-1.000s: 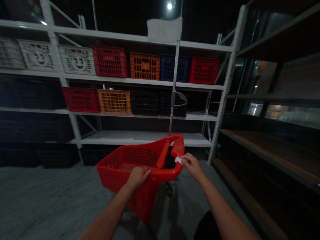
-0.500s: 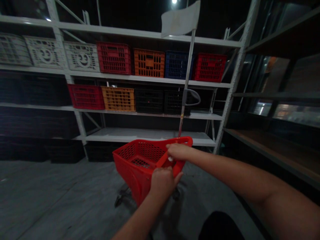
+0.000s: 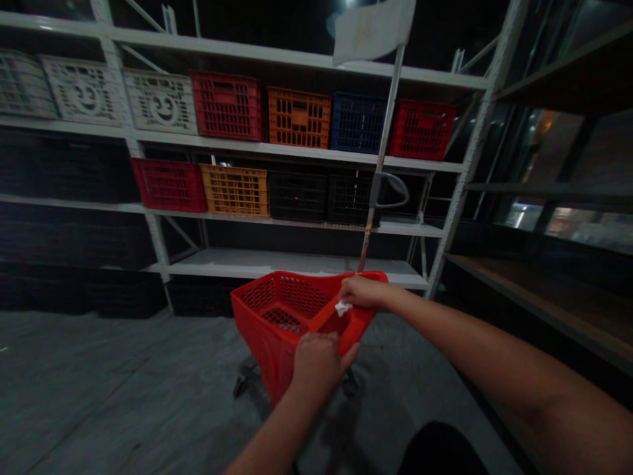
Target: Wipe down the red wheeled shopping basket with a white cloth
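A red plastic shopping cart (image 3: 291, 297) with a mesh basket stands on small dark wheels in front of me. My left hand (image 3: 316, 363) grips its near handle, closed around the red bar. My right hand (image 3: 363, 292) reaches across the basket to the far rim, pinching a small white tissue or cloth (image 3: 343, 308) against the red plastic. A thin metal pole (image 3: 382, 152) with a white flag (image 3: 373, 30) and a curved grey handle (image 3: 390, 191) rises behind the cart; whether it joins the cart is hidden.
White metal shelving (image 3: 297, 155) holds red (image 3: 226, 105), orange (image 3: 298, 117), blue (image 3: 359, 123) and black (image 3: 298, 196) crates. Dark wooden shelves (image 3: 534, 290) stand to my right. A grey concrete floor (image 3: 99, 376) spreads around the cart.
My right hand has moved from the handle's right end, across the basket, to the far rim with the white piece. My left hand has shifted right along the handle. The cart has turned.
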`<state>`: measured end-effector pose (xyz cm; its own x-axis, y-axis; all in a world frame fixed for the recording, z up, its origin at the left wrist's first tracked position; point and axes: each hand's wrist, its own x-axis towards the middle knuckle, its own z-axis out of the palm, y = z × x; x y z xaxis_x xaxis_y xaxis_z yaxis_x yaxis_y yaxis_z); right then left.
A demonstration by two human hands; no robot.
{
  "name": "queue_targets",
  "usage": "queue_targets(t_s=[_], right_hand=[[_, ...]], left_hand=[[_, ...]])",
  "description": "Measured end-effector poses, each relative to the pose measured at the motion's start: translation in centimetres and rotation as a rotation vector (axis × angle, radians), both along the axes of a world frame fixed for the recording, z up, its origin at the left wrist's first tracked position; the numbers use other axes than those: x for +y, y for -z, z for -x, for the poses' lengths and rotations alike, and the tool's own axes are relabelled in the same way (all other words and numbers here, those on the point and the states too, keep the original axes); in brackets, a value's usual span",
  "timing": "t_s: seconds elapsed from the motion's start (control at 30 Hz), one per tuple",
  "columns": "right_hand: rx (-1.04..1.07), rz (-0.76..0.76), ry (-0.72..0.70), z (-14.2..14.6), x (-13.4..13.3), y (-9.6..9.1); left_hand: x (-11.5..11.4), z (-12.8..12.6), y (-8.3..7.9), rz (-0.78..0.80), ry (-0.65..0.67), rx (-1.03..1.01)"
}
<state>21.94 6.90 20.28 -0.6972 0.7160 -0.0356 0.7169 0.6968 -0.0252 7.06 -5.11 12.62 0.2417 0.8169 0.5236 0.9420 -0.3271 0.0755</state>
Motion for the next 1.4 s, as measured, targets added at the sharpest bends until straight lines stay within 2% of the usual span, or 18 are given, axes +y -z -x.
queue_targets(t_s=[0.13, 0.23, 0.37, 0.5, 0.6, 0.7, 0.77, 0.8, 0.87, 1.03, 1.13, 1.2, 1.33, 1.4], right_hand=[[-0.096, 0.064, 0.306, -0.2, 3.8, -0.8], [-0.109, 0.035, 0.409, -1.0, 5.7, -1.2], [-0.060, -0.002, 0.476, -2.5, 6.0, -0.7], [0.054, -0.026, 0.419, -3.0, 4.7, -0.2], [0.134, 0.013, 0.330, -1.6, 2.5, 0.2], [0.241, 0.044, 0.115, 0.5, -0.4, 1.1], [0.332, -0.011, -0.024, 1.1, -1.9, 1.8], [0.366, -0.050, -0.050, 1.0, -2.2, 2.0], [0.393, -0.135, 0.040, -0.2, -2.1, 2.2], [0.390, -0.227, 0.511, -5.0, 0.5, 2.6], [0.466, -0.276, 0.637, -4.5, -0.1, 3.5], [0.526, -0.310, 0.585, -2.4, -1.8, 4.3], [0.657, -0.327, 0.305, 2.7, -6.5, 6.0], [0.724, -0.321, 0.216, 3.8, -7.9, 6.7]], left_hand=[[-0.1, -0.3, -0.1, 0.000, 0.001, -0.016], [-0.1, -0.2, -0.1, 0.013, 0.000, -0.030], [-0.1, 0.5, -0.1, 0.024, -0.015, -0.037], [0.2, 1.4, 0.0, 0.024, -0.019, -0.029], [0.4, 1.8, 0.0, 0.009, -0.022, -0.030], [0.7, 2.2, 0.1, -0.009, -0.021, -0.020], [0.9, 2.7, 0.1, -0.019, -0.003, 0.011], [1.0, 3.0, 0.1, -0.023, 0.005, 0.029], [1.1, 3.6, 0.0, -0.024, 0.011, 0.056], [1.5, 4.8, -0.3, 0.012, -0.020, 0.036], [1.7, 5.2, -0.6, 0.042, -0.021, 0.033], [1.8, 5.4, -0.9, 0.049, -0.004, 0.042], [1.9, 5.8, -1.1, 0.063, 0.021, 0.050], [2.0, 6.1, -1.1, 0.066, 0.043, 0.039]])
